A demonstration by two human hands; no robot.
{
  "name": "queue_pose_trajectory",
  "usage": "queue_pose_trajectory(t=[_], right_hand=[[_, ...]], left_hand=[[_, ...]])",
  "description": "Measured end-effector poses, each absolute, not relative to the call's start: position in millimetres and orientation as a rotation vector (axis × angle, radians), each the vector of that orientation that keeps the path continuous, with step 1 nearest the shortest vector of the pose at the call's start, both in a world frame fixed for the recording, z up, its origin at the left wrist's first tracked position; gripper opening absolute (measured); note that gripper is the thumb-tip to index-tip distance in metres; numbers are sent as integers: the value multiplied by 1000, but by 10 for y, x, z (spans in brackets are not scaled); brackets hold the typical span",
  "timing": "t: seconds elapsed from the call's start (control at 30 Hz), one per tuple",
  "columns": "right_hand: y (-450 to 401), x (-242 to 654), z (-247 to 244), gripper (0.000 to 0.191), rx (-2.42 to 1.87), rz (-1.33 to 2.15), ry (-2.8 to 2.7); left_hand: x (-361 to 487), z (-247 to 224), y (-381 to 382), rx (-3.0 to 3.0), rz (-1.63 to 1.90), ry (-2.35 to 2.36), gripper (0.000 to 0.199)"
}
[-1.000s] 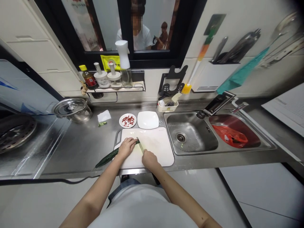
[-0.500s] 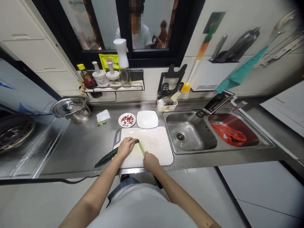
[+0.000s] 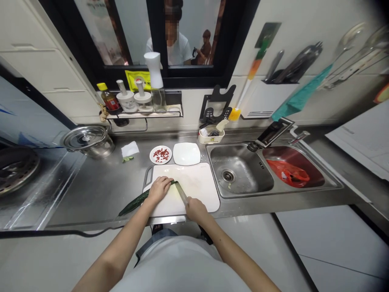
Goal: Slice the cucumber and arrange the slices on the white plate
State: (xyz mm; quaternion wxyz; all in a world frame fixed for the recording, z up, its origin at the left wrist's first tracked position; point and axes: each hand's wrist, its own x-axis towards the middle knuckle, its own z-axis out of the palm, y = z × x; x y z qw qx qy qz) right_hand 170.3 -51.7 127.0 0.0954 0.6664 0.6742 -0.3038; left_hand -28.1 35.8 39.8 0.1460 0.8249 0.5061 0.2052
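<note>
A long dark green cucumber (image 3: 133, 204) lies slantwise over the left edge of the white cutting board (image 3: 199, 190). My left hand (image 3: 159, 190) is closed over it close to its right end, hiding its middle. In my right hand (image 3: 195, 209) is a knife (image 3: 181, 193), its handle covered by my fingers. The blade points away from me and meets the cucumber's end just right of my left fingers. Behind the board stand a small plate (image 3: 161, 155) of chopped red pieces and a white square dish (image 3: 186, 154).
On the right is a double sink (image 3: 241, 168) with a faucet (image 3: 270, 136) and a red plastic bag (image 3: 288, 172). A lidded steel pot (image 3: 88, 140) and a white tissue (image 3: 130, 149) with green scraps sit left. A seasoning rack (image 3: 146, 114) hangs under the window.
The knife has shifted slightly at the cucumber's end, its blade tilting a little. My left hand keeps its hold. The whole view has moved slightly.
</note>
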Motion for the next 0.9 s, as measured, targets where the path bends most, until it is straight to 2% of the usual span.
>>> queue_pose_trajectory(t=[0.23, 0.47, 0.67, 0.9], right_hand=[[-429, 1839, 1317, 29, 2064, -635, 1994], [-410, 1943, 1248, 22, 2209, -414, 2021], [-430, 1976, 1211, 33, 2245, -242, 2131], [-482, 1984, 1158, 34, 2176, 0, 2336]], left_hand=[[-265, 496, 338, 2308, 545, 1533, 31], [-311, 473, 337, 2117, 731, 1661, 31], [-240, 582, 371, 1907, 982, 1694, 35], [-77, 840, 429, 2048, 908, 1522, 41]])
